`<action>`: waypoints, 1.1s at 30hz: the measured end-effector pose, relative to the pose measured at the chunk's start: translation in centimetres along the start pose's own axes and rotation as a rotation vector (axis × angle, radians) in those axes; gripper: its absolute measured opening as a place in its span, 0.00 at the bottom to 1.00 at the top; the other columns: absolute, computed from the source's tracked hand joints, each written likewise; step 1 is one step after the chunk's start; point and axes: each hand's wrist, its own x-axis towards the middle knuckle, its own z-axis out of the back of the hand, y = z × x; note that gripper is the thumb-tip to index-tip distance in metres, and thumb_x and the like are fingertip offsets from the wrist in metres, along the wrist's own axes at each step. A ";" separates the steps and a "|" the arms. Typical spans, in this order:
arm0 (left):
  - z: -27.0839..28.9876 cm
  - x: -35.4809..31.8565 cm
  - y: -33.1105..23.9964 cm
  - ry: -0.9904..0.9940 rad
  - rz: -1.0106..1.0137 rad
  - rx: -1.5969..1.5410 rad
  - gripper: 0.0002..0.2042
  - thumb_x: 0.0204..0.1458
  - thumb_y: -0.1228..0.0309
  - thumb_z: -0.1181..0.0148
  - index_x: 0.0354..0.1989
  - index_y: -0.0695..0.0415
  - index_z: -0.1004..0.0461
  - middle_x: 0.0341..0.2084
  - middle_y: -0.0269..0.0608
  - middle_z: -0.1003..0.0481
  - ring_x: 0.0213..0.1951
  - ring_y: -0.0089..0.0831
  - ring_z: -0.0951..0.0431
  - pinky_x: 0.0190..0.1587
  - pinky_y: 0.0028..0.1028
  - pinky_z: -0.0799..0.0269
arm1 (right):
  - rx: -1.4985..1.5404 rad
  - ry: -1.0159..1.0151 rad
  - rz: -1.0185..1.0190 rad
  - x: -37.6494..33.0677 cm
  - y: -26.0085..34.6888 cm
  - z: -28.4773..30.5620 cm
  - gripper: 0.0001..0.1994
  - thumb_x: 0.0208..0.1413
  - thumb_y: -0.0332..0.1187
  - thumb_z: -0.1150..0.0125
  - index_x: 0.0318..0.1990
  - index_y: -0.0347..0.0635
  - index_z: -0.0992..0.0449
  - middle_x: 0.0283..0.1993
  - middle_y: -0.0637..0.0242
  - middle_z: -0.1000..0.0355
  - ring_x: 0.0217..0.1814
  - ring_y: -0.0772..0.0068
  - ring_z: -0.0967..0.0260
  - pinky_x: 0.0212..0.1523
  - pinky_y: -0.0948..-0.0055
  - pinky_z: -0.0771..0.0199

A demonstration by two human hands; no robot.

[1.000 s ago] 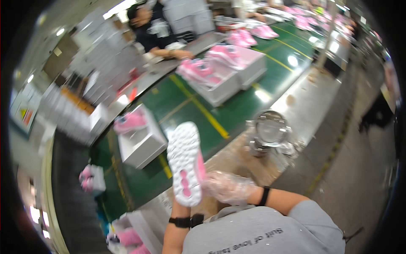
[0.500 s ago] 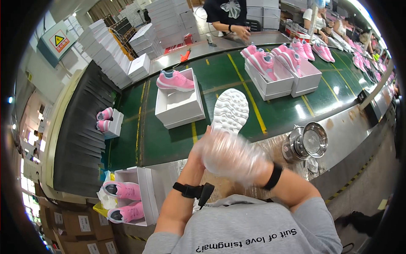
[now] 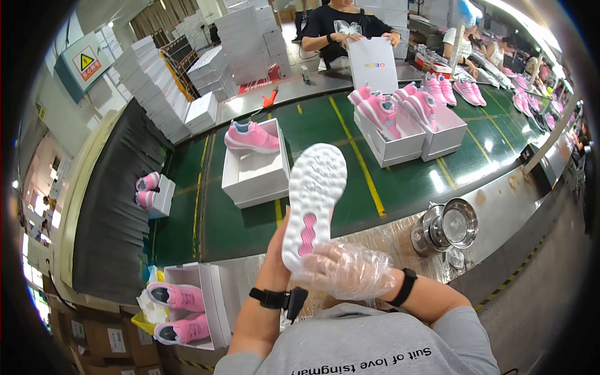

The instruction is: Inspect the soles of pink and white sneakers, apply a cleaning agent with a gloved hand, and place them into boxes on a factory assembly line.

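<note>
White-soled pink shoe (image 3: 312, 203) held sole-up above the bench (image 3: 500, 206) edge, right hand (image 3: 344, 272) in clear plastic glove clamped on its heel, left hand (image 3: 275, 250) gripping behind, open white box (image 3: 253, 178) at eleven o'clock.

We see a green conveyor belt (image 3: 312, 131) carrying open white boxes (image 3: 256, 178) with pink sneakers (image 3: 251, 136), stacked white shoe boxes (image 3: 244, 37) behind, a metal bowl (image 3: 459, 222) on the steel edge, cardboard cartons (image 3: 94, 334) lower left.
</note>
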 end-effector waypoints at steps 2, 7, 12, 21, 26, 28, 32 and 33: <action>2.2 -0.4 0.3 0.008 0.041 0.059 0.25 0.60 0.54 0.54 0.59 0.60 0.38 0.53 0.45 0.31 0.52 0.35 0.29 0.56 0.33 0.33 | -0.022 0.039 0.005 0.0 -1.4 -1.2 0.17 0.42 0.30 0.43 0.44 0.51 0.28 0.43 0.68 0.31 0.49 0.66 0.34 0.50 0.65 0.32; 5.8 -1.6 0.5 -0.088 0.229 -0.112 0.23 0.60 0.56 0.52 0.58 0.60 0.36 0.51 0.46 0.29 0.50 0.35 0.26 0.52 0.33 0.28 | 0.075 -0.152 -0.535 1.0 -10.2 -1.0 0.07 0.52 0.27 0.50 0.38 0.38 0.28 0.37 0.58 0.29 0.43 0.60 0.32 0.47 0.66 0.32; 4.5 -3.5 -4.2 -0.151 0.182 -0.039 0.22 0.60 0.59 0.51 0.56 0.62 0.35 0.50 0.45 0.28 0.48 0.35 0.25 0.52 0.32 0.28 | 0.182 -0.262 -0.900 -4.8 -11.6 -4.7 0.08 0.56 0.29 0.50 0.41 0.41 0.27 0.43 0.54 0.28 0.47 0.53 0.31 0.48 0.60 0.31; 8.8 1.1 -21.2 -0.318 -0.119 1.049 0.15 0.49 0.71 0.40 0.43 0.67 0.27 0.36 0.41 0.22 0.35 0.27 0.21 0.41 0.27 0.27 | 0.415 -0.258 -1.138 -8.2 -8.4 -9.2 0.08 0.55 0.30 0.45 0.42 0.43 0.29 0.46 0.56 0.30 0.51 0.54 0.33 0.53 0.62 0.34; 5.9 7.5 -27.3 -0.344 -0.344 2.753 0.15 0.38 0.58 0.35 0.30 0.55 0.24 0.27 0.47 0.23 0.33 0.44 0.23 0.47 0.38 0.35 | 0.415 -0.236 -1.294 -10.7 -8.3 -11.5 0.07 0.55 0.28 0.45 0.42 0.43 0.29 0.45 0.56 0.30 0.48 0.57 0.31 0.50 0.63 0.32; 8.2 10.0 -28.4 -0.241 -0.277 2.834 0.13 0.38 0.60 0.36 0.30 0.55 0.24 0.25 0.45 0.23 0.33 0.43 0.23 0.49 0.37 0.37 | 0.426 -0.223 -1.278 -10.9 -8.2 -12.2 0.08 0.55 0.29 0.44 0.42 0.43 0.29 0.44 0.56 0.30 0.47 0.58 0.30 0.49 0.64 0.31; 14.9 14.3 -28.5 0.170 0.365 3.129 0.09 0.39 0.70 0.43 0.30 0.53 0.21 0.28 0.44 0.22 0.36 0.39 0.22 0.53 0.37 0.40 | 0.492 -0.182 -1.243 -13.4 -8.5 -14.6 0.08 0.58 0.25 0.48 0.43 0.47 0.34 0.33 0.74 0.37 0.31 0.84 0.40 0.33 0.80 0.34; 14.9 15.2 -27.9 0.172 0.403 3.038 0.09 0.39 0.69 0.44 0.28 0.54 0.20 0.30 0.47 0.21 0.36 0.42 0.22 0.50 0.39 0.34 | 0.520 -0.225 -1.316 -13.6 -8.3 -14.6 0.08 0.54 0.25 0.45 0.41 0.44 0.31 0.37 0.65 0.33 0.38 0.71 0.35 0.41 0.72 0.32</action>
